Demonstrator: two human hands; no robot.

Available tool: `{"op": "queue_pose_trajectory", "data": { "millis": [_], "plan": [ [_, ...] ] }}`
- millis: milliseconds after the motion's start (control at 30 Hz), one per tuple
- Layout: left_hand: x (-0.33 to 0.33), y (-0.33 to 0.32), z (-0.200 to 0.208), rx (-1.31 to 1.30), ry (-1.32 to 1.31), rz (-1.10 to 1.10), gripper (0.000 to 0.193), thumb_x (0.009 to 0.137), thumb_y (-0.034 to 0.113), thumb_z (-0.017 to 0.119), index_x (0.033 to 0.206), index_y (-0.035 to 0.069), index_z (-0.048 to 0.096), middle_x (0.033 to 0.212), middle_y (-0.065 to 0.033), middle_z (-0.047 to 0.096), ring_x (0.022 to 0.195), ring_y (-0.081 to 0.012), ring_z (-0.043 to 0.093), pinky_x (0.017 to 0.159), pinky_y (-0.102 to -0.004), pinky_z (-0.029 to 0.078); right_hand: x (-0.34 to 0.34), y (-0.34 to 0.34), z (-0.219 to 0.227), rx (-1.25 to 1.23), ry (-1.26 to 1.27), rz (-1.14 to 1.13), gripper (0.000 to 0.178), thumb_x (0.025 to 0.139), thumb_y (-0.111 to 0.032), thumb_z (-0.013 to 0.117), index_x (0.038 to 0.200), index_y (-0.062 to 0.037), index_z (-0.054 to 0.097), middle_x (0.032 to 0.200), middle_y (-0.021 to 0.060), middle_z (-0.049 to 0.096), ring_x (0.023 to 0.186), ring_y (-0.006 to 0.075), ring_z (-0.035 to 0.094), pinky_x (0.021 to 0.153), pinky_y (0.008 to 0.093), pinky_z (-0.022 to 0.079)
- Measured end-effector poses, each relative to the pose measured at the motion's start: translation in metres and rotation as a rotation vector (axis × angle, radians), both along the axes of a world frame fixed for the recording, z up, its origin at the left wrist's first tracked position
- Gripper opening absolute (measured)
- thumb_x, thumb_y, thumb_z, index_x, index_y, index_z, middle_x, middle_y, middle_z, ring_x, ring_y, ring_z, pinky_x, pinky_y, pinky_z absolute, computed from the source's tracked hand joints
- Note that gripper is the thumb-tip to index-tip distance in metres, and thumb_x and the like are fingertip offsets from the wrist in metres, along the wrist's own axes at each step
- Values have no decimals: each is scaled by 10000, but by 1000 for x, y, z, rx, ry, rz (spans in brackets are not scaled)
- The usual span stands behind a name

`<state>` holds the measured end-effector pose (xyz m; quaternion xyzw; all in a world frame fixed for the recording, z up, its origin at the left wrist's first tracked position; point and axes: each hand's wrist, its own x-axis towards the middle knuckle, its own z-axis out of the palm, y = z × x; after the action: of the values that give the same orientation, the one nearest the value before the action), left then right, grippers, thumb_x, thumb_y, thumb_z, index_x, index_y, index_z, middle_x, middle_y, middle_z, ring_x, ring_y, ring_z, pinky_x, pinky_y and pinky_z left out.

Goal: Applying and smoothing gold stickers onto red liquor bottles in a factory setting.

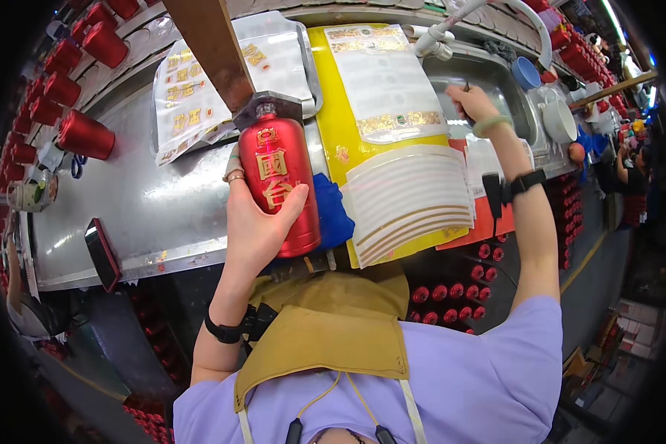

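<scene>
My left hand (255, 214) is wrapped round a red bottle (283, 174) with raised gold characters on its front. The bottle's neck end sits against a dark holder (270, 103) below a wooden post, and a blue cloth (334, 211) lies beside its lower part. Over the metal sink (510, 92), my right hand (475, 102) is closed, its fingers pinched together. A thin dark tip seems to show at those fingers, too small to name. Between the hands lie a sheet of gold-edged labels (381, 81) and a fanned stack of white curved strips (414, 196).
A tray with a sheet of gold decals (192, 85) lies behind the bottle. Several red bottles (85, 135) stand at the left, near a phone (102, 254) at the table edge. A faucet (436, 44), a blue bowl (525, 72) and a white pot (559, 120) are around the sink.
</scene>
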<state>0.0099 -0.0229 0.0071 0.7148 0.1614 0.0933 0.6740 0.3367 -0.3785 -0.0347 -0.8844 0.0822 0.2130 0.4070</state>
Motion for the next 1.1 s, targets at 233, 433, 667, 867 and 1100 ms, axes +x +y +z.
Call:
{"op": "queue_pose_trajectory", "data": {
  "millis": [233, 433, 667, 867, 1100],
  "plan": [
    [-1, 0, 1, -41, 21, 9, 721, 897, 89, 846, 1452, -36, 404, 1245, -150, 689, 1075, -189, 720, 940, -355, 605, 46, -66, -61, 275, 247, -268, 243, 1023, -264, 723, 1038, -22, 722, 810, 52, 652, 681, 202, 626, 666, 353, 562],
    [0, 1, 0, 20, 81, 13, 724, 880, 122, 869, 1429, -33, 422, 1237, -151, 698, 1055, -189, 727, 924, -355, 610, 0, -9, -15, 286, 2, 217, 557, 944, -381, 838, 1269, 54, 716, 967, 99, 728, 807, 223, 683, 754, 343, 580],
    [-14, 15, -12, -93, -52, -47, 1088, 874, 267, 919, 1648, -50, 224, 1482, -230, 567, 1323, -268, 622, 1107, -424, 524, -8, 19, -15, -467, -177, 448, 699, 761, -534, 915, 1165, 21, 787, 1086, 181, 792, 995, 256, 749, 892, 369, 573],
    [-36, 47, -5, -104, -138, 99, 855, 1045, 255, 737, 1679, 5, 223, 1656, -249, 375, 1483, -341, 470, 1209, -465, 425, -6, 11, 25, -691, -276, 522, 458, 804, -464, 882, 925, -31, 795, 863, 148, 768, 827, 224, 732, 791, 383, 564],
    [-7, 43, 33, -108, -374, -188, 472, 1156, 274, 524, 1505, -43, 507, 1426, -158, 642, 1304, -192, 608, 1132, -337, 473, -128, 126, 130, -191, -374, 751, 323, 1028, -278, 730, 910, 21, 692, 755, -7, 611, 760, 61, 555, 702, 268, 456]
  ]
}}
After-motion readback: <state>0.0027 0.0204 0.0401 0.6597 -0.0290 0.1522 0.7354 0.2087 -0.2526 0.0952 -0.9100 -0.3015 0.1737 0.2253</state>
